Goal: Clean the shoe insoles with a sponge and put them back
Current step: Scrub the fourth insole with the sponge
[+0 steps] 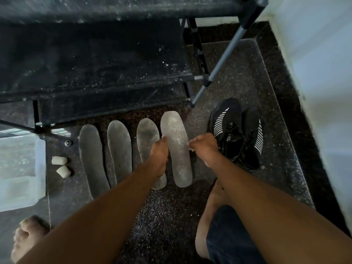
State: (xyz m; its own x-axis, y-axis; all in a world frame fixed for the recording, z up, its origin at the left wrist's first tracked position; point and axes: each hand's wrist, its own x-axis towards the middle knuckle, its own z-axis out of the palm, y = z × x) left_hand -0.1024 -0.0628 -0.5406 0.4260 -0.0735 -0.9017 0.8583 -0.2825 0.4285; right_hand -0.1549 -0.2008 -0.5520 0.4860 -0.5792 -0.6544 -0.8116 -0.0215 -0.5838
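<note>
- The floor (238, 77) is dark speckled stone, and everything for the job lies on it in front of the crouching person; a black rack (95, 63) fills the far side.
- A pair of black shoes (236, 130) with white stripes stands to the right, toes pointing away, close beside the right hand.
- Four grey insoles lie side by side, heels toward the person. The rightmost insole (176, 149) is paler and flecked with white, and sits nearest the shoes; the other three insoles (119, 149) lie to its left, the nearest of them partly under the left forearm.
- A pale tub (19, 168) sits at the far left, and just right of it are two small whitish sponge pieces (61, 165), well apart from both hands.
- The left hand (159, 155) holds the rightmost insole's left edge, fingers curled on it. The right hand (204, 147) pinches the right edge with its fingers (190, 145) drawn narrow.
- My judgement: the step in hand is lifting or placing this insole, either to scrub it or to return it to a shoe; which one I cannot tell.
- To do it well, keep both edges supported so the thin foam does not fold, and hold by the rims rather than the face.
- If it goes into a shoe, match it to the correct side, feed the toe end in first, then press the heel flat.
- If it is to be scrubbed, one hand must free itself and reach left for a sponge.
</note>
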